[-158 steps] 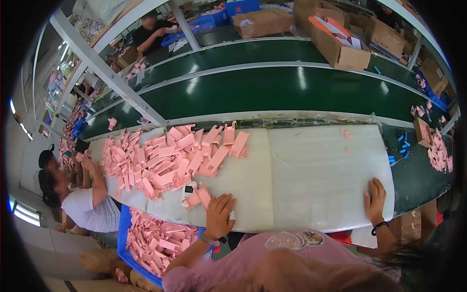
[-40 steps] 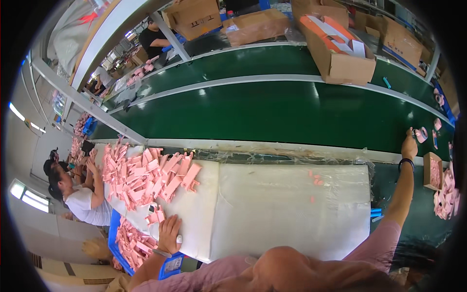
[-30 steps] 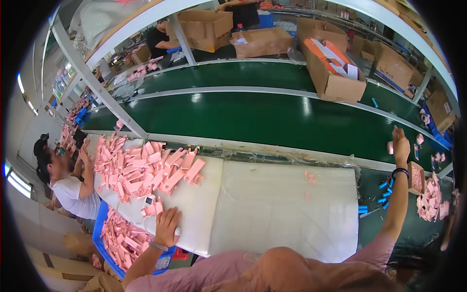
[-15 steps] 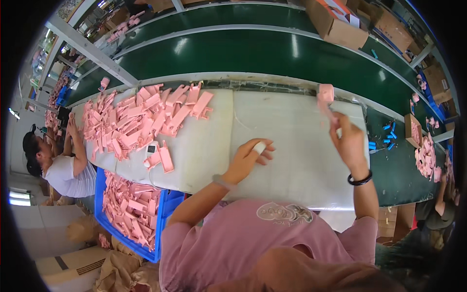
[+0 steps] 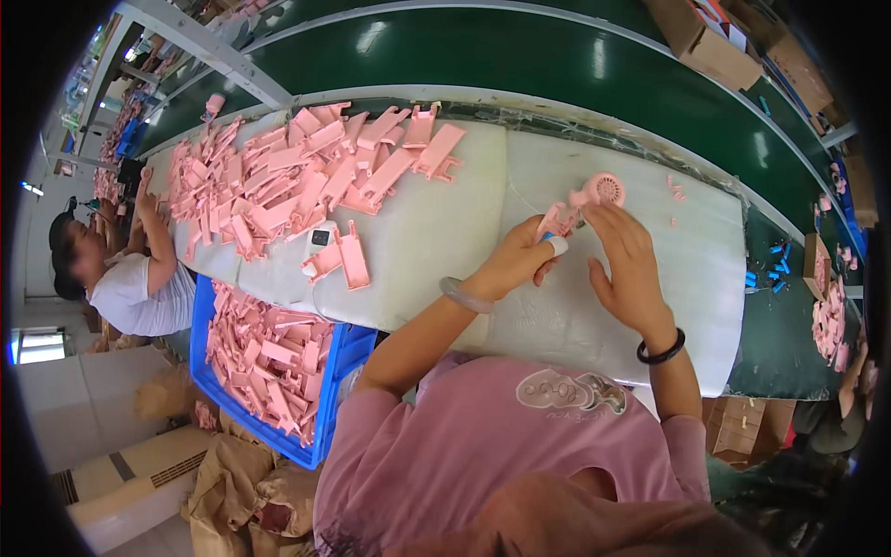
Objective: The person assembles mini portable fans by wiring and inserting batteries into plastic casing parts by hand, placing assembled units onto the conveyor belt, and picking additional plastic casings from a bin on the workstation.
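A pink handheld fan [image 5: 608, 189] with a round grille is above the white work surface, its handle open and a blue part showing inside. My left hand [image 5: 509, 265] grips that handle, a white wrap on its thumb. My right hand [image 5: 633, 271] has its fingers stretched out at the near edge of the fan head; whether they touch it I cannot tell. Left of my hands lies a spread heap of pink plastic handle shells [image 5: 278, 176]. Nearer me, a couple of shells [image 5: 351, 258] lie beside a small white device [image 5: 321, 238] with a dark display.
A blue crate [image 5: 325, 408] full of pink shells stands at the near left. Small pink pieces [image 5: 677, 189] lie on the right of the white surface [image 5: 557, 334]. Blue cylinders [image 5: 780, 265] are on the green table beyond. Another person [image 5: 130, 278] works at far left.
My right hand has brought the fan in from the far right, and my left hand now holds its handle. The right fingers have straightened by the fan head. The whole view has shifted.
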`<state>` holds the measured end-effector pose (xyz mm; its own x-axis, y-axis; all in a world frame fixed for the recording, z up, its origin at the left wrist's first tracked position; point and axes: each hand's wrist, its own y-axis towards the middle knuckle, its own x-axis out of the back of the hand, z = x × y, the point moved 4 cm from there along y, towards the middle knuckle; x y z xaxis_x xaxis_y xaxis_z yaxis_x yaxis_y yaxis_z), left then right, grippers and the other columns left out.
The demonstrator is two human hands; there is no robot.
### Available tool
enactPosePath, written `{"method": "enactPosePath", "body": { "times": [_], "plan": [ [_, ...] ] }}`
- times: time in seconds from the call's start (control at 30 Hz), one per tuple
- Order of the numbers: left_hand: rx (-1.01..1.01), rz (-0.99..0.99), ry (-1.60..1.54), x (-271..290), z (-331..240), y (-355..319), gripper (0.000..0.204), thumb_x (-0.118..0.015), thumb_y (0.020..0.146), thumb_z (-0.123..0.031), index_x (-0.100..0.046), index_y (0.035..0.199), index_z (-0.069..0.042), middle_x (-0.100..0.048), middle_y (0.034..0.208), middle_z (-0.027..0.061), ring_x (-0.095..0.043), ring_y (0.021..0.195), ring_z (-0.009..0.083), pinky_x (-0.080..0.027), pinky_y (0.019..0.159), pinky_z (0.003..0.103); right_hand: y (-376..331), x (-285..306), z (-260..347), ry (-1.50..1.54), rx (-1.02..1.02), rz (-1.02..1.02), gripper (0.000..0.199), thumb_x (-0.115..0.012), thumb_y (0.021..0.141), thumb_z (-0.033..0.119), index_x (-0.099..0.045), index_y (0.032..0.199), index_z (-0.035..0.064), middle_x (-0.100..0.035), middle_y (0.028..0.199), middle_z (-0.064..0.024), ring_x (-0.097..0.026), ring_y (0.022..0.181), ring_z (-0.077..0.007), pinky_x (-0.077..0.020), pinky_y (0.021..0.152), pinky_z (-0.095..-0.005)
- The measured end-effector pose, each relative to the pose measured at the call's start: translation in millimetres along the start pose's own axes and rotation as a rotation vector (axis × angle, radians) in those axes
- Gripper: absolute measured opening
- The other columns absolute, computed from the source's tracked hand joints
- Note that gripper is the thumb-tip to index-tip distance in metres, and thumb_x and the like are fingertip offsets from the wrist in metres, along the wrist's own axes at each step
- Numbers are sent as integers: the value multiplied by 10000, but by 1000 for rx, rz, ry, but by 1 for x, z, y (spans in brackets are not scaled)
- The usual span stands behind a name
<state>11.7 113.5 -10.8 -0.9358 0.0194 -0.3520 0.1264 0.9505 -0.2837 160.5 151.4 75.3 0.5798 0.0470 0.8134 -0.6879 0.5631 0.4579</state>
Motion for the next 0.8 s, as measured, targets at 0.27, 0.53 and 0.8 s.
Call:
{"method": "enactPosePath", "body": {
  "times": [0.27, 0.53, 0.8],
  "plan": [
    [-54, -81, 298, 28, -14, -28, 263, -510, 934, -166, -534, 1160, -35, -554, 771, 46, -516, 557, 97, -429, 496, 265, 20, -44, -30, 77, 202, 344, 224, -693, 740, 86, -648, 958, 74, -635, 1053, -81, -549, 1090, -260, -341, 1058, -444],
    [-241, -159, 412, 26, -21, -23, 254, -484, 870, -60, -544, 1111, -6, -581, 849, 128, -549, 670, 196, -453, 637, 324, -1, -42, -21, 789, -86, 255, 129, -602, 878, 105, -647, 970, 27, -670, 958, -80, -580, 1004, -239, -403, 941, -392],
    [-424, -50, 710, 2, -48, -23, 220, -467, 946, -94, -533, 1141, -18, -610, 1016, 48, -559, 789, 99, -483, 692, 240, -13, -30, -11, 1095, -264, 541, 112, -633, 857, 91, -597, 911, -1, -664, 818, -76, -635, 753, -194, -480, 684, -293]
  ]
}}
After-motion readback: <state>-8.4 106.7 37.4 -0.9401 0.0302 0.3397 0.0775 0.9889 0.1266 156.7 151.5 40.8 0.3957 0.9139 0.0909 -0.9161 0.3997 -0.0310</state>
